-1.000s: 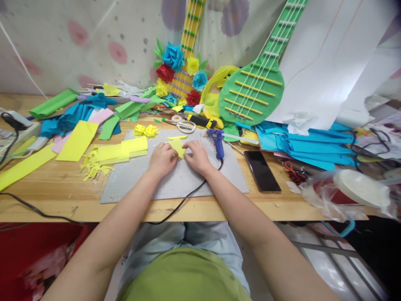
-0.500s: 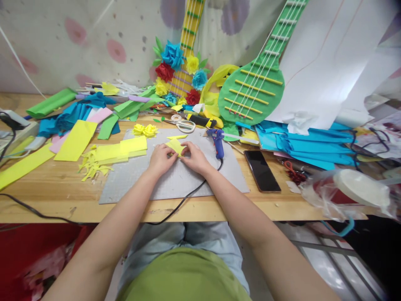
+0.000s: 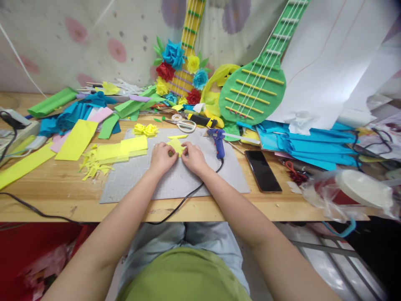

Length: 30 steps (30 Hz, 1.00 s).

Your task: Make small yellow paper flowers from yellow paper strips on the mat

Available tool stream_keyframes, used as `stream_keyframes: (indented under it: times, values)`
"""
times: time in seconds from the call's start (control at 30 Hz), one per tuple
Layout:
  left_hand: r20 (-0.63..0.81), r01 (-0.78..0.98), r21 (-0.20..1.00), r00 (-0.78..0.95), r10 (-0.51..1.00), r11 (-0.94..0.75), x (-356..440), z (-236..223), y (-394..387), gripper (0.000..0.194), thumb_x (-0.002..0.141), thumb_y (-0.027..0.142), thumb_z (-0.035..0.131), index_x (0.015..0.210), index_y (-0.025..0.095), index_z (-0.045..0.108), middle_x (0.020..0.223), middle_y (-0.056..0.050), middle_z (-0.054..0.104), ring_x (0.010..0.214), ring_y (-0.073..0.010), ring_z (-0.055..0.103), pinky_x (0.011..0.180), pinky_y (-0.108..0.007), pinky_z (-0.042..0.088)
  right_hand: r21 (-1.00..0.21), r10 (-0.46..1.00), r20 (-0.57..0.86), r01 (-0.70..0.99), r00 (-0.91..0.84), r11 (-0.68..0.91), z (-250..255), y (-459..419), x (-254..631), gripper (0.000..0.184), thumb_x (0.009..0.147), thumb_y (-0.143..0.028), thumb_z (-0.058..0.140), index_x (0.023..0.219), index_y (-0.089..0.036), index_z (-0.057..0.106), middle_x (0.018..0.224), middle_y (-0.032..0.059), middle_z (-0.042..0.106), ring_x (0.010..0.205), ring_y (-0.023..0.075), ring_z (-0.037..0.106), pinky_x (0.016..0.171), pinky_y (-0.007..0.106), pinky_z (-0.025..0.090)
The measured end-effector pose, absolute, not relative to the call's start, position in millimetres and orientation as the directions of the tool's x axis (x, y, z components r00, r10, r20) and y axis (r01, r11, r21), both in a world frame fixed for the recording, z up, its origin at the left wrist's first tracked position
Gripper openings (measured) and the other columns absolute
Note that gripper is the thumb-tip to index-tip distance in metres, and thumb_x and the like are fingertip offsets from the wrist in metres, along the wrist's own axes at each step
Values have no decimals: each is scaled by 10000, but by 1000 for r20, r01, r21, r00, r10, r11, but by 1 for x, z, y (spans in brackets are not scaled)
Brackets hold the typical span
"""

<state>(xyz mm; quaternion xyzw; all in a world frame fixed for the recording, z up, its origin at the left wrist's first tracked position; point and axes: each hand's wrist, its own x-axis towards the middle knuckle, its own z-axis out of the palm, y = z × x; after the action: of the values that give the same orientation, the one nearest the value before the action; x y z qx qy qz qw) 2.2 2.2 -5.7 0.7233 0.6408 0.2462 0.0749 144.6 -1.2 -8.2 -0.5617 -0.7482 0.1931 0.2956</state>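
When looking across the wooden table (image 3: 69, 188), can find at the back a green lute model (image 3: 253, 94) with white strings, and to the left of it a yellow lute model (image 3: 183, 77) decorated with paper flowers (image 3: 173, 54). Nearer, can see a grey mat (image 3: 125, 184), at its right side a black smartphone (image 3: 263, 171), and on the mat a blue hot-glue gun (image 3: 217, 144). Cannot make out any writing on these at this size. Over the mat's far half, holds the near edge of a small yellow paper piece (image 3: 176, 145) with left hand (image 3: 163, 158), thumb and index finger curved into a ring, and right hand (image 3: 194, 159), fingertips pinched narrowly. Compared with one second ago, has brought both hands' fingertips slightly closer together; has left smartphone and glue gun in same places.
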Motion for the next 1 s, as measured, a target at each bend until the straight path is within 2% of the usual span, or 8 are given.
stream_keyframes:
  times: [0.3,0.53,0.8,1.0]
  values:
    - [264,894,418,51,963,-162,3,-7,3,145,714,331,587,707,194,635,834,-61,544,905,-234,470,833,-367,375,-594,946,243,737,-216,321,-9,0,145,300,741,-116,462,1027,-187,519,822,29,636,852,208,480,801,324,380]
    - [273,887,422,73,959,-187,3,-8,4,120,716,306,596,786,217,638,875,-57,555,916,-233,471,828,-371,369,-595,946,224,736,-234,323,-6,-1,146,314,752,-98,442,1044,-187,515,856,39,635,878,210,482,819,334,378]
    - [305,909,357,103,947,-214,3,-7,1,160,733,347,567,777,229,666,922,-60,561,974,-243,440,866,-376,342,-609,944,222,721,-245,331,-7,-1,147,319,742,-96,439,1038,-189,513,855,37,630,873,204,488,838,339,374]
    - [260,920,355,77,962,-170,7,-3,-2,195,692,384,602,808,237,656,945,-61,550,985,-253,444,871,-379,336,-619,947,236,717,-219,320,-10,1,147,295,739,-119,446,1011,-192,533,835,29,636,858,203,490,821,329,381]
